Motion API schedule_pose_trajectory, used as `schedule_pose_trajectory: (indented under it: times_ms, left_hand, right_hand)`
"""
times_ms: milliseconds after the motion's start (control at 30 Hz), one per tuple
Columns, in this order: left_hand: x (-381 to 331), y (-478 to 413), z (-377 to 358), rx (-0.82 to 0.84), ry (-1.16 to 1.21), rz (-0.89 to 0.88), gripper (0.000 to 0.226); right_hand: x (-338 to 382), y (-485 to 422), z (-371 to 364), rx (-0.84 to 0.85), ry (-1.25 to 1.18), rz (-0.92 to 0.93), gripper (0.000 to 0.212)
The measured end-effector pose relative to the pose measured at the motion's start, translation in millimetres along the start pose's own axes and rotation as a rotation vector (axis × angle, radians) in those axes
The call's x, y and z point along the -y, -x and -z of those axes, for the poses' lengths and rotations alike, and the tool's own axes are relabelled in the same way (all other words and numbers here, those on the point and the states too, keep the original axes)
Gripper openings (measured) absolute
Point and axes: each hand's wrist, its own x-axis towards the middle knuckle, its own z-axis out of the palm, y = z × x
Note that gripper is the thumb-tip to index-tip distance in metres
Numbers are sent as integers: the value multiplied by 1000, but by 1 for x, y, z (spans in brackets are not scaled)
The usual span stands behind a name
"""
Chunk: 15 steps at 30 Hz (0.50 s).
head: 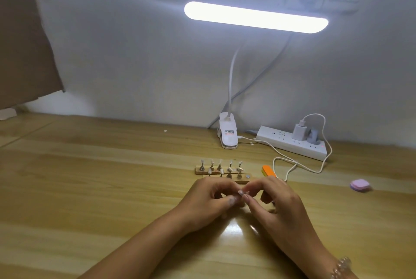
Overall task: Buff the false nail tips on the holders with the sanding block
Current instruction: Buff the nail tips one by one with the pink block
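- Nail tips (230, 162) stand on little metal stands along two wooden holder strips (199, 170), mid tabletop (112, 188), just beyond our hands.
- Handling guess: feather-light thin plastic, slick and a bit springy, so easy to flick off or crack if we lean on them. We'd steady each one by its stand or its sides, never the free edge.
- Left hand (209, 202) and right hand (281, 204) meet fingertip to fingertip. Both grips are closed down to a fine pinch on one pale single tip (241, 192). We can't tell whether a stand is attached to it, since the fingers hide that.
- The near strip shows a bare grey disc (248, 176) at its right end, likely the spot where that piece belongs.
- Sanding block (267, 170), orange on top, lies on the tabletop just right of the strips, partly behind the right hand, with nobody touching it. Stiff-ish foam, we reckon, so we'd take it by the long sides.
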Motion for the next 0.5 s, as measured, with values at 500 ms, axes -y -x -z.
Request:
schedule_pose_trajectory:
  times_ms: [500]
  left_hand:
    - [1,0,-1,-18,-115,16,20]
  right_hand:
    - [-3,-1,-3,42,82,9,20]
